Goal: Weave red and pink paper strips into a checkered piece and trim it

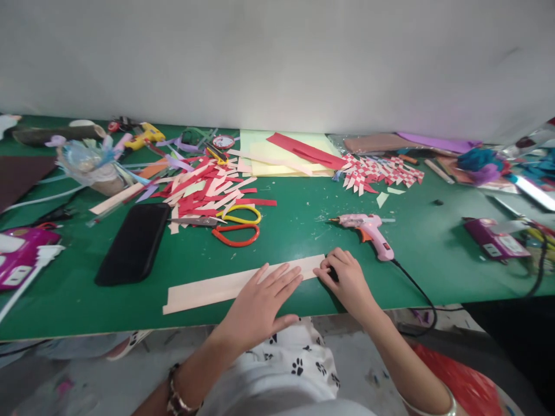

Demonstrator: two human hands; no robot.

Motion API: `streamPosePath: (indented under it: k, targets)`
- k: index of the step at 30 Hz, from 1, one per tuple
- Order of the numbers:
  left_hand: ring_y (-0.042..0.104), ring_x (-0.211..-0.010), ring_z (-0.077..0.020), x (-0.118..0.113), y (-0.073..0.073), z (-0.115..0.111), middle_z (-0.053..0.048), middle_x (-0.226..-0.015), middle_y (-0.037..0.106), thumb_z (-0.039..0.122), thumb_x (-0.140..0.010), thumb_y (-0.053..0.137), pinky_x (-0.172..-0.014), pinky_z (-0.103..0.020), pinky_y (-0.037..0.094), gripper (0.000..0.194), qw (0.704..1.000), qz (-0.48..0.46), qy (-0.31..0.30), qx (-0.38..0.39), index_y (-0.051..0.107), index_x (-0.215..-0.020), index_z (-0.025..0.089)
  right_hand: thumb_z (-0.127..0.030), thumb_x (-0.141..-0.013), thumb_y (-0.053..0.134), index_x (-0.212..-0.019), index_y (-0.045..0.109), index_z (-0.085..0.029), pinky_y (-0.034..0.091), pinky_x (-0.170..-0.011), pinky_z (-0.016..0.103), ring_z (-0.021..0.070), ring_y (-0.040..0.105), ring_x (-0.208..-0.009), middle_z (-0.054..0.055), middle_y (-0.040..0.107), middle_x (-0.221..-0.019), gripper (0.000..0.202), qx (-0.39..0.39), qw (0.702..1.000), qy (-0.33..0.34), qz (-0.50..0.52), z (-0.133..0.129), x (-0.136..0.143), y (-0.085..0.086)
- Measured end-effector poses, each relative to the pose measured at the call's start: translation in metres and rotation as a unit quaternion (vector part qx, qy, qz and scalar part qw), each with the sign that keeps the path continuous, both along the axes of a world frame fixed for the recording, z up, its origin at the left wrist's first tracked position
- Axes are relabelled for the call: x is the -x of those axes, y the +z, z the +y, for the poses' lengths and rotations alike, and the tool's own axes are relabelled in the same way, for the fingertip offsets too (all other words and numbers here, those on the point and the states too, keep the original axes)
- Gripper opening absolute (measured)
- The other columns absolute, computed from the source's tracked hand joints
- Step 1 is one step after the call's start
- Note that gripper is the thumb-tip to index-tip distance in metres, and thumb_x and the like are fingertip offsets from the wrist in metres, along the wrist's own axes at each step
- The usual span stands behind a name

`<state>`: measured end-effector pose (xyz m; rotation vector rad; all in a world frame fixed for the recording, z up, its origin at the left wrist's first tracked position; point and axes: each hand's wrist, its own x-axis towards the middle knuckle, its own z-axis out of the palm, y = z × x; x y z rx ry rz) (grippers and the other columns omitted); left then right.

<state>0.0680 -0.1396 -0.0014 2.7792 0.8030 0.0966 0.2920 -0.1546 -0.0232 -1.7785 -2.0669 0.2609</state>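
Observation:
A long cream paper strip (199, 290) lies slantwise near the table's front edge, with a fold line along its length. My left hand (269, 292) rests flat on the strip, fingers stretched out and thumb apart. At the strip's right end my right hand (344, 277) is closed, its thumb and fingertips pinching the paper's end. A small dark patch shows under its curled fingers; I cannot tell what it is. Beyond my right hand lies a pink hot glue gun (364, 228). Scissors (236, 225) with yellow and orange handles lie beyond my left hand.
A black phone (133, 244) lies to the left. Red and cream paper strips (212, 185) are heaped behind the scissors. Woven checkered pieces (377, 172) sit at the back right, beside pale yellow sheets (284, 167). The glue gun's cord (418, 286) runs over the front edge.

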Motion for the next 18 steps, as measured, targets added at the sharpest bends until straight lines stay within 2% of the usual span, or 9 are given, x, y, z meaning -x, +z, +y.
streamPosePath:
  k: [3,6,9,12,14,16,18]
  targets:
    - [0.023,-0.134,-0.0225,0.006,-0.001,-0.002,-0.002,-0.148,0.025,0.063,-0.086,0.026,-0.108,-0.046,0.009,0.066,1.0,0.014,0.007,0.011,0.023,-0.141,0.026,-0.033,-0.085,0.051,-0.069,0.051,-0.02,0.038,-0.067,0.031,0.0174,0.048,-0.071,0.002,0.052,-0.074,0.02,0.001,1.0,0.0,-0.001,0.0,0.0,0.001]
    - [0.022,-0.134,-0.0219,0.025,-0.004,-0.006,0.0,-0.148,0.023,0.066,-0.083,0.028,-0.109,-0.045,0.005,0.071,1.0,0.022,0.017,0.011,0.02,-0.141,0.027,-0.032,-0.085,0.051,-0.069,0.051,-0.02,0.038,-0.067,0.032,0.0175,0.048,-0.071,0.002,0.052,-0.075,0.02,0.009,1.0,-0.005,-0.001,-0.001,0.001,0.002]
    - [0.023,-0.134,-0.0218,0.045,-0.005,-0.01,0.0,-0.148,0.023,0.065,-0.083,0.033,-0.108,-0.042,0.007,0.073,0.999,0.027,0.03,0.0,0.017,-0.142,0.027,-0.031,-0.085,0.051,-0.07,0.051,-0.02,0.039,-0.067,0.032,0.018,0.047,-0.072,0.003,0.053,-0.076,0.019,0.015,1.0,-0.008,-0.008,-0.001,0.001,0.003]
    - [0.025,-0.133,-0.023,0.055,-0.006,-0.014,-0.001,-0.148,0.025,0.065,-0.081,0.037,-0.108,-0.042,0.01,0.076,0.999,0.026,0.04,-0.011,0.015,-0.143,0.026,-0.034,-0.087,0.047,-0.072,0.053,-0.02,0.04,-0.067,0.034,0.0201,0.049,-0.074,0.005,0.054,-0.078,0.021,0.0,0.999,-0.021,-0.044,-0.003,0.004,0.006]
    - [0.025,-0.133,-0.0237,0.056,-0.005,-0.016,-0.001,-0.147,0.026,0.064,-0.08,0.04,-0.108,-0.043,0.011,0.078,0.999,0.026,0.043,-0.011,0.014,-0.143,0.026,-0.033,-0.089,0.042,-0.084,0.057,-0.018,0.041,-0.072,0.039,0.0241,0.051,-0.084,0.01,0.057,-0.089,0.021,-0.038,0.995,-0.046,-0.078,-0.007,0.013,0.011]
    - [0.026,-0.133,-0.0239,0.055,-0.006,-0.017,-0.002,-0.147,0.026,0.063,-0.08,0.042,-0.108,-0.043,0.01,0.078,0.999,0.024,0.048,-0.009,0.014,-0.143,0.026,-0.029,-0.09,0.038,-0.106,0.056,-0.016,0.037,-0.086,0.046,0.0288,0.048,-0.103,0.015,0.056,-0.11,0.027,-0.081,0.99,-0.046,-0.107,-0.016,0.03,0.015]
    - [0.026,-0.133,-0.0239,0.054,-0.007,-0.017,-0.002,-0.146,0.029,0.061,-0.08,0.044,-0.108,-0.043,0.01,0.077,0.999,0.018,0.051,-0.008,0.016,-0.143,0.025,-0.027,-0.09,0.035,-0.125,0.046,-0.018,0.027,-0.098,0.05,0.0289,0.038,-0.121,0.014,0.049,-0.128,0.038,-0.089,0.988,0.023,-0.124,-0.027,0.05,0.018]
